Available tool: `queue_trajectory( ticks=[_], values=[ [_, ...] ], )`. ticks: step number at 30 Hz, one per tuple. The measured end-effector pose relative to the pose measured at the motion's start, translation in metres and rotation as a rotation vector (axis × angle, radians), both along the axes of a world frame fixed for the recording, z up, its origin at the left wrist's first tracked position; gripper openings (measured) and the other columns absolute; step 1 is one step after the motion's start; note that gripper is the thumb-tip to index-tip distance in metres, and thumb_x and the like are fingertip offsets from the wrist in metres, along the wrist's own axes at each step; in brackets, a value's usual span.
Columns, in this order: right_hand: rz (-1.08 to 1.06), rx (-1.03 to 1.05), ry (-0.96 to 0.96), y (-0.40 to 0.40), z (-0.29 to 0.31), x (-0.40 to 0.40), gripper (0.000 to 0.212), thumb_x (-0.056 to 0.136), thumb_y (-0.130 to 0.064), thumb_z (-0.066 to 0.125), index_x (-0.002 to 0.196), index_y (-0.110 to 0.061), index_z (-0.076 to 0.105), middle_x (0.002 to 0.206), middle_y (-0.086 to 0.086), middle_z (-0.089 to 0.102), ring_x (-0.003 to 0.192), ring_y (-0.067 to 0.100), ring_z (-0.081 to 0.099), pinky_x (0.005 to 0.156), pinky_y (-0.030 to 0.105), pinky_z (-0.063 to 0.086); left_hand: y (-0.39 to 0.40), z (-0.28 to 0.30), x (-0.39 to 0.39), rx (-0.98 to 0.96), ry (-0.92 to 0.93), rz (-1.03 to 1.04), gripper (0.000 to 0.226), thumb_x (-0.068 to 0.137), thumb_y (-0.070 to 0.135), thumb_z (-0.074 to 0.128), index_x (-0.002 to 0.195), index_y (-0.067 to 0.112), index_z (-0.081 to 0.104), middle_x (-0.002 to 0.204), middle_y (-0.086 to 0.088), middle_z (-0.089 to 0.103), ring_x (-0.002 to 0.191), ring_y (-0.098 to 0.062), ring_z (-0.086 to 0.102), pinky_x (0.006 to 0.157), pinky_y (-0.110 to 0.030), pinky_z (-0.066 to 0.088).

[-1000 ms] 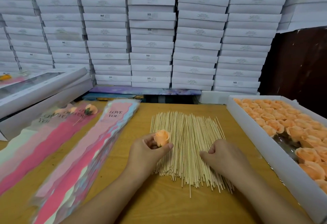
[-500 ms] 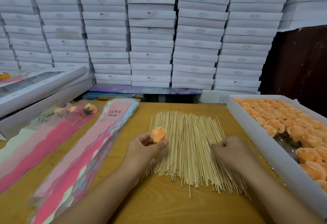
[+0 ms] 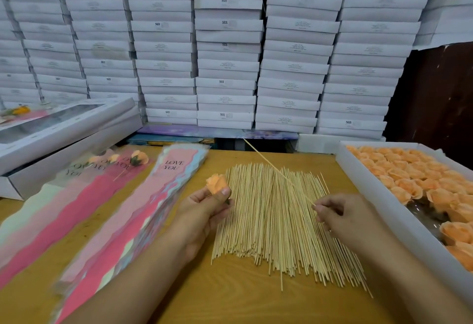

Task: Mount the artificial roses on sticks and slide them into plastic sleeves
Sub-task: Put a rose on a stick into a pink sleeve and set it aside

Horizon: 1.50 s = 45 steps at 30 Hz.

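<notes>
The left hand point(image 3: 204, 211) pinches a peach artificial rose point(image 3: 217, 183) between thumb and curled fingers, bloom upward, just above the near-left edge of the pile of bamboo sticks point(image 3: 276, 224). Across the pile from it, the right hand point(image 3: 345, 217) pinches the near end of a single stick point(image 3: 277, 173) between thumb and forefinger; that stick rises away from the grip, slanting up and to the left over the pile, its far tip well clear of the rose. The rose and the stick are apart. Under both hands the sticks lie fanned on the wooden table point(image 3: 230, 298). Beyond the right hand sits a white tray of peach roses point(image 3: 378, 195), packed in rows. Outward from the left hand lies a stack of pink "LOVE YOU" plastic sleeves point(image 3: 143, 211), and further left, finished sleeved roses point(image 3: 139, 157) lie side by side. Stacked white boxes point(image 3: 227, 68) fill the wall behind.
</notes>
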State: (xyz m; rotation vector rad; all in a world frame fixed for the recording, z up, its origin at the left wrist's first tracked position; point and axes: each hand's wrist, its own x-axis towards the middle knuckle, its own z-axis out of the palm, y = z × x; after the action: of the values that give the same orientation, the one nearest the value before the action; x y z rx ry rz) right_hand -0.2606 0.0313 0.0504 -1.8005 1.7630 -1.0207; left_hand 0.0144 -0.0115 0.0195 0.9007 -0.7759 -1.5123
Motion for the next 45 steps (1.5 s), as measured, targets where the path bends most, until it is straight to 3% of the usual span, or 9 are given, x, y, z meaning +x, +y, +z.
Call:
queue_trajectory(
  ticks=[5, 13, 17, 20, 25, 32, 35, 39, 45],
  values=[
    [0.015, -0.005, 0.0, -0.001, 0.0, -0.003, 0.027, 0.097, -0.013, 0.06, 0.082, -0.035, 0.065, 0.065, -0.017, 0.069, 0.064, -0.004, 0.065, 0.058, 0.021, 0.041, 0.0, 0.005, 0.003, 0.012, 0.124, -0.017, 0.033, 0.071, 0.012, 0.078, 0.102, 0.003, 0.073, 0.094, -0.012, 0.075, 0.081, -0.016, 0.075, 0.064, -0.022, 0.061],
    [0.036, 0.027, 0.097, -0.005, -0.006, -0.007, 0.018, 0.093, -0.011, 0.067, 0.093, -0.025, 0.078, 0.056, -0.027, 0.062, 0.064, -0.007, 0.06, 0.06, 0.019, 0.04, -0.003, 0.018, 0.012, 0.048, 0.292, 0.116, 0.033, 0.071, 0.014, 0.073, 0.102, 0.003, 0.068, 0.088, -0.007, 0.078, 0.078, -0.019, 0.077, 0.054, -0.023, 0.06],
    [0.068, 0.051, 0.068, -0.005, -0.005, -0.006, 0.036, 0.091, -0.007, 0.068, 0.075, -0.04, 0.071, 0.066, -0.022, 0.066, 0.072, 0.001, 0.063, 0.071, 0.026, 0.048, -0.005, 0.017, 0.017, 0.053, 0.334, 0.142, 0.03, 0.069, 0.015, 0.074, 0.097, 0.003, 0.069, 0.085, -0.008, 0.078, 0.078, -0.02, 0.077, 0.053, -0.023, 0.06],
    [0.092, 0.08, 0.116, -0.005, -0.006, -0.006, 0.039, 0.092, -0.01, 0.068, 0.067, -0.04, 0.067, 0.057, -0.035, 0.061, 0.069, -0.005, 0.06, 0.064, 0.02, 0.044, -0.006, 0.017, 0.018, 0.054, 0.358, 0.16, 0.03, 0.069, 0.014, 0.074, 0.097, 0.004, 0.069, 0.084, -0.008, 0.078, 0.076, -0.019, 0.077, 0.056, -0.024, 0.061],
    [0.111, 0.114, 0.144, -0.003, -0.006, -0.004, 0.024, 0.094, -0.014, 0.066, 0.076, -0.025, 0.077, 0.069, -0.03, 0.061, 0.076, -0.004, 0.062, 0.068, 0.022, 0.046, -0.006, 0.017, 0.018, 0.06, 0.353, 0.179, 0.036, 0.07, 0.016, 0.074, 0.103, 0.003, 0.069, 0.085, -0.008, 0.078, 0.073, -0.017, 0.077, 0.054, -0.023, 0.06],
    [0.123, 0.142, 0.161, -0.002, -0.005, 0.0, 0.018, 0.095, -0.015, 0.064, 0.093, -0.026, 0.077, 0.078, -0.025, 0.064, 0.08, -0.003, 0.062, 0.069, 0.019, 0.045, -0.005, 0.017, 0.017, 0.057, 0.338, 0.172, 0.041, 0.072, 0.016, 0.074, 0.109, 0.001, 0.068, 0.085, -0.011, 0.078, 0.074, -0.014, 0.076, 0.056, -0.021, 0.06],
    [0.122, 0.157, 0.163, 0.0, -0.004, 0.001, 0.024, 0.096, -0.015, 0.064, 0.084, -0.033, 0.075, 0.079, -0.025, 0.063, 0.081, -0.003, 0.062, 0.067, 0.019, 0.044, -0.004, 0.018, 0.017, 0.058, 0.343, 0.164, 0.039, 0.073, 0.016, 0.074, 0.109, 0.002, 0.068, 0.087, -0.012, 0.078, 0.075, -0.014, 0.076, 0.056, -0.022, 0.06],
    [0.113, 0.155, 0.2, 0.002, 0.0, 0.004, 0.038, 0.095, -0.015, 0.064, 0.066, -0.039, 0.067, 0.087, -0.013, 0.072, 0.078, 0.008, 0.067, 0.072, 0.029, 0.053, -0.003, 0.018, 0.015, 0.049, 0.35, 0.166, 0.036, 0.072, 0.015, 0.074, 0.105, 0.002, 0.068, 0.084, -0.011, 0.077, 0.074, -0.014, 0.076, 0.057, -0.021, 0.06],
    [0.114, 0.129, 0.223, 0.004, 0.0, 0.006, 0.046, 0.095, -0.016, 0.065, 0.055, -0.04, 0.06, 0.098, -0.017, 0.071, 0.075, -0.001, 0.063, 0.063, 0.019, 0.045, -0.002, 0.019, 0.015, 0.055, 0.371, 0.173, 0.024, 0.079, 0.013, 0.072, 0.101, 0.003, 0.068, 0.084, -0.012, 0.077, 0.075, -0.015, 0.076, 0.058, -0.022, 0.06]
  ],
)
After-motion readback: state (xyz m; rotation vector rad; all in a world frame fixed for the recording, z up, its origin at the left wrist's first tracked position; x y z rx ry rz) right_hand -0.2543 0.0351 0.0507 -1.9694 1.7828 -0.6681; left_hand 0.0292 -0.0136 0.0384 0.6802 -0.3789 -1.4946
